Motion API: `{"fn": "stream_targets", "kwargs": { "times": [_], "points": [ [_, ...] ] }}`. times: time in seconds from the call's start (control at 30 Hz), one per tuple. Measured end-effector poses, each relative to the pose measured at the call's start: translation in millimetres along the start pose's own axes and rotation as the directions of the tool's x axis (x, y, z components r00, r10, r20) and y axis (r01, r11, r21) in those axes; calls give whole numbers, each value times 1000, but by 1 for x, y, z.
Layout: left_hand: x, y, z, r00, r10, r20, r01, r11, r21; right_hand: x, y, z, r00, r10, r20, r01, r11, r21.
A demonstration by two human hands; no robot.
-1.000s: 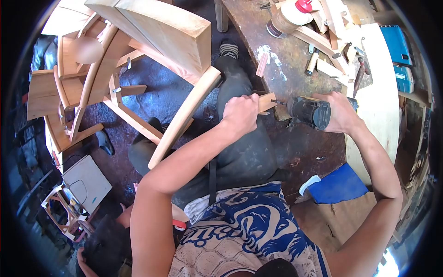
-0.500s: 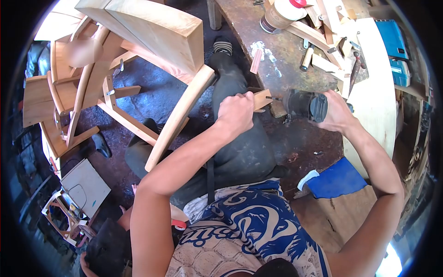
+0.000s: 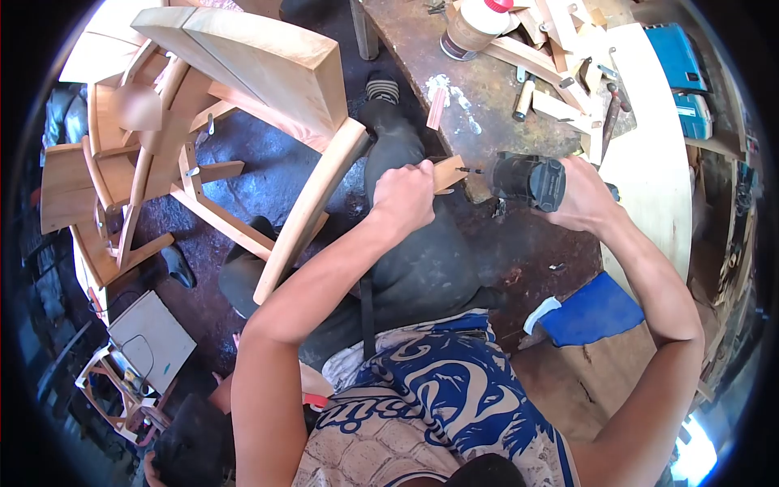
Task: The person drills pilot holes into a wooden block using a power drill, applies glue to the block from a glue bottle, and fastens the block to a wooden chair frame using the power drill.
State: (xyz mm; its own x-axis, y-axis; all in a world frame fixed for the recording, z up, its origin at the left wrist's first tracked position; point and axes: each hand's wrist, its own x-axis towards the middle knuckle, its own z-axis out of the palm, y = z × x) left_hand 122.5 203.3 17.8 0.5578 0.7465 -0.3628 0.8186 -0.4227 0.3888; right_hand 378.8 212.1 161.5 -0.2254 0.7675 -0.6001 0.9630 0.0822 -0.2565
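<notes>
My left hand (image 3: 404,197) is closed around a short wooden piece (image 3: 449,173), whose end sticks out to the right of my fist. In my right hand (image 3: 586,195) is a dark power drill (image 3: 527,180), held level and aimed left. Its thin bit reaches the exposed end of the wooden piece; whether it has entered the wood I cannot tell. Both hands are above my right leg, by the near corner of the workbench. The drill's grip is mostly hidden by my fingers.
On the workbench (image 3: 414,49) are a glue bottle (image 3: 475,28), wood offcuts and a hammer (image 3: 610,122). A curved wooden frame (image 3: 312,211) stands at left beside a wooden chair (image 3: 114,174). Blue cases (image 3: 677,57) sit far right. Another person is at lower left.
Both hands, with the wooden piece and drill, appear slightly further left, as does most of the scene. The bit and wood remain lined up.
</notes>
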Motion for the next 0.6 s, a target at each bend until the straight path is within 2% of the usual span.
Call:
{"fn": "stream_targets", "kwargs": {
  "times": [0.07, 0.13, 0.27, 0.6],
  "points": [
    [-2, -1, 2, 1000, 4, -6, -4, 1000, 5, 0, -2, -1, 999, 40, 21, -41, 999, 8],
    [-2, -1, 4, 999, 12, -36, -11, 1000, 20, 1, 2, 0, 993, -84, -79, 81, 996, -37],
    [-3, -2, 9, 998, 21, -65, -20, 1000, 15, 1, 10, 7, 992, -101, -79, 99, 995, -20],
    [-5, 2, 2, 998, 39, -41, -37, 998, 53, -2, 1, 2, 997, -22, -69, 24, 999, 29]
  ]
}}
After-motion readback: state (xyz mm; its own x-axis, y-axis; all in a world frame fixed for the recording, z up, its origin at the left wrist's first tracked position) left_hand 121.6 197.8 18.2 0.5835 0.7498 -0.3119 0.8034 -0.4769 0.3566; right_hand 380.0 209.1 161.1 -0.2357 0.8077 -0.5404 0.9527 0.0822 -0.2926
